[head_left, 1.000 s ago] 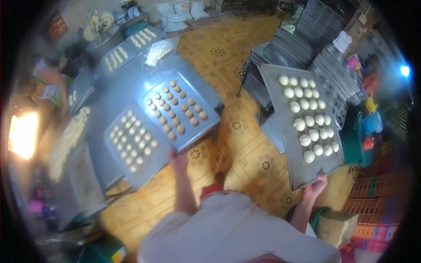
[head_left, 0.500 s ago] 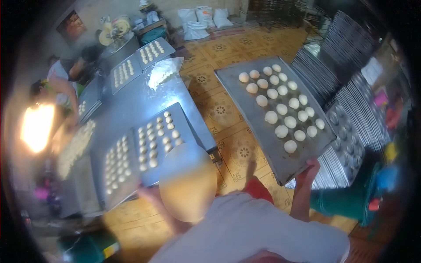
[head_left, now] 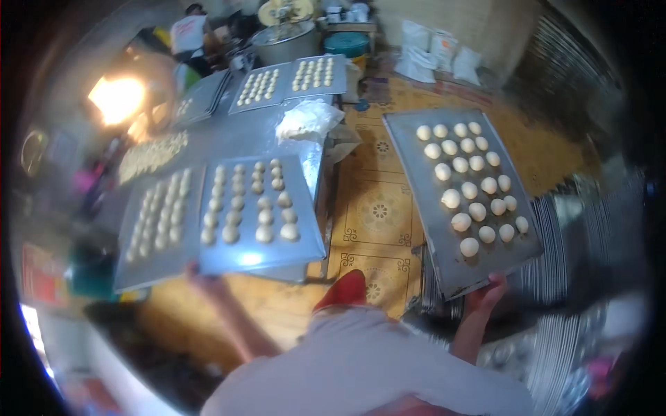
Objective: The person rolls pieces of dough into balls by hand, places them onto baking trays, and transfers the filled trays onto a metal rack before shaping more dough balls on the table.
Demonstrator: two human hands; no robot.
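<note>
My right hand [head_left: 488, 294] grips the near edge of a dark metal baking tray [head_left: 430, 239], its fingers wrapped around the rim. Rows of round, pale dough balls [head_left: 469, 247] sit on that tray, held up at my right over the floor. At my left, my left hand [head_left: 206, 279] is closed at the near left corner of another baking tray [head_left: 277, 253], which carries rows of smaller dough balls [head_left: 236, 202] and reaches past the table's near side. Motion blurs the left fingers somewhat. A third tray [head_left: 132, 274] of dough balls adjoins it on the left.
The metal table [head_left: 243, 135] also bears two far trays [head_left: 318, 87], a plastic sheet [head_left: 305, 121] and dough pieces [head_left: 152, 156]. Another person [head_left: 191, 38] is beyond it. Stacked trays [head_left: 555, 243] stand at right. A mixer bowl [head_left: 284, 41] and white sacks [head_left: 418, 59] are at the back.
The view has turned, so the table and far wall appear shifted right. The right-hand tray stays in my grip, now more lengthwise ahead of me. My left hand remains at the tray corner.
</note>
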